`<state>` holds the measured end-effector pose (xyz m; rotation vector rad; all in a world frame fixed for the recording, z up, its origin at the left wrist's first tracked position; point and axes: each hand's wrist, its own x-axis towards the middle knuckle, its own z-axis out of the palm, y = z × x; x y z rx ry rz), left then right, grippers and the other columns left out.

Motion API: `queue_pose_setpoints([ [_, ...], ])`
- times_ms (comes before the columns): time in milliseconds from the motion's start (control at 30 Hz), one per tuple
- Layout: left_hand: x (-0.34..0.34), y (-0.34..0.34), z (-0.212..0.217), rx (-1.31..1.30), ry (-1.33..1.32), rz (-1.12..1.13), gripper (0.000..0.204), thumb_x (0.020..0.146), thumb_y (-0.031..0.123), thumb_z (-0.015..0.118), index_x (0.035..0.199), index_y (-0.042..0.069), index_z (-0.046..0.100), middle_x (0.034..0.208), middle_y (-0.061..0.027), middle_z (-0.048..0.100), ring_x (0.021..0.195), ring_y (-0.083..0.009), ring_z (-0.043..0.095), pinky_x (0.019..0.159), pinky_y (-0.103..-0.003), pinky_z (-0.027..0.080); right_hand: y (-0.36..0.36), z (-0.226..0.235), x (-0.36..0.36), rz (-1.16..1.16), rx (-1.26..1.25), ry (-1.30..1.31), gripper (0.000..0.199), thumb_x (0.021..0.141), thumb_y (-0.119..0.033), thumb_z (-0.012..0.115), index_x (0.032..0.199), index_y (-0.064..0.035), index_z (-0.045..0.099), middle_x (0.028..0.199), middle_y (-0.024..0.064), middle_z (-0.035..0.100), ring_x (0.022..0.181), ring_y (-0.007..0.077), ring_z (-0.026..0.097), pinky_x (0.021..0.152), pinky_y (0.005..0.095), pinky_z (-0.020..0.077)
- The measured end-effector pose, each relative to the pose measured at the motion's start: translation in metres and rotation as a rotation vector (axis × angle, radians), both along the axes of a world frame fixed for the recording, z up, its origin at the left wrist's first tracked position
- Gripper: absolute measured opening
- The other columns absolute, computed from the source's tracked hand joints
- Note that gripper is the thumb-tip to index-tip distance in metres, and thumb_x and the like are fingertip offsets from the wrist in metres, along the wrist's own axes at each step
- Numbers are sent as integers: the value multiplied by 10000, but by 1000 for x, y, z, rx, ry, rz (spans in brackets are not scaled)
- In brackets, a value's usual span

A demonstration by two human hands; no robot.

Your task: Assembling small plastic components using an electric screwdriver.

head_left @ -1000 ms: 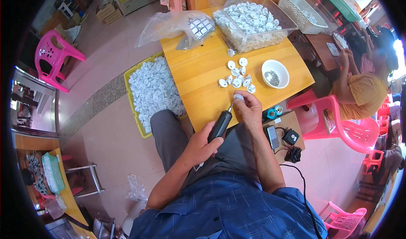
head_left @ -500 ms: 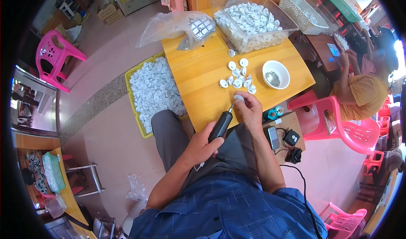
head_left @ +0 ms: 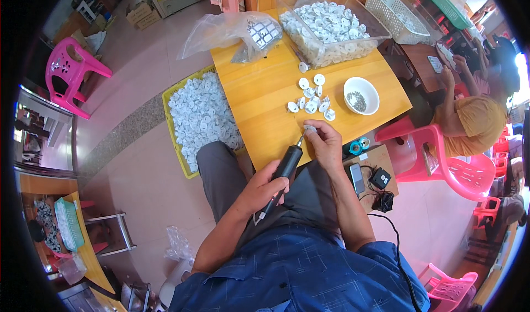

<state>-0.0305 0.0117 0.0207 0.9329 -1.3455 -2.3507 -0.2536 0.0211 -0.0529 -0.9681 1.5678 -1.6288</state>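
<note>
My left hand (head_left: 266,188) is wrapped round a black electric screwdriver (head_left: 288,162), which slants up and to the right. Its bit reaches a small white round plastic part (head_left: 310,128) pinched in the fingers of my right hand (head_left: 324,143), at the table's near edge. Whether the tip sits on a screw is too small to tell. Just beyond lie several loose white round parts (head_left: 310,107) on the yellow wooden table (head_left: 259,102). A white bowl (head_left: 369,85) with small metal pieces in it stands to their right.
A clear bin (head_left: 353,49) full of white parts and a plastic bag (head_left: 215,33) occupy the table's far side. On the floor at left stands a yellow basket (head_left: 179,146) of white parts. A cardboard box (head_left: 381,160) with cables is at right, near a seated person (head_left: 469,116).
The fingers of my left hand have shifted on the screwdriver, showing more of its lower end. The tool and the white part have moved very slightly left.
</note>
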Motion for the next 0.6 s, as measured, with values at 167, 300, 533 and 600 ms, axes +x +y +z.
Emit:
queue_pose_setpoints([
  [167, 0, -1, -2, 1, 5, -10, 276, 940, 163, 558, 1182, 32, 545, 841, -37, 585, 604, -108, 579, 563, -245, 480, 2, -1, -3, 34, 44, 56, 191, 951, -3, 670, 1139, -5, 705, 932, -25, 686, 820, 38, 609, 750, 193, 505],
  [300, 0, -1, -3, 10, 9, -13, 257, 943, 167, 556, 1161, 32, 544, 846, -41, 590, 609, -111, 586, 565, -246, 482, 2, 2, -2, 34, 61, 56, 187, 953, -7, 667, 1136, -6, 706, 923, -26, 685, 818, 39, 610, 753, 194, 505],
  [533, -2, -2, -4, 26, 13, -17, 246, 944, 164, 556, 1150, 31, 543, 841, -42, 593, 601, -114, 588, 559, -248, 484, -1, 0, -1, 0, 33, 22, 171, 928, -11, 696, 1096, -20, 730, 884, -41, 686, 767, 23, 570, 712, 197, 489],
  [600, -3, -2, -3, 26, 13, -13, 252, 944, 159, 554, 1161, 31, 542, 839, -42, 593, 595, -114, 587, 556, -248, 485, -1, 0, -1, -3, 33, 16, 171, 929, -12, 696, 1096, -19, 729, 883, -42, 684, 765, 22, 568, 712, 197, 490],
])
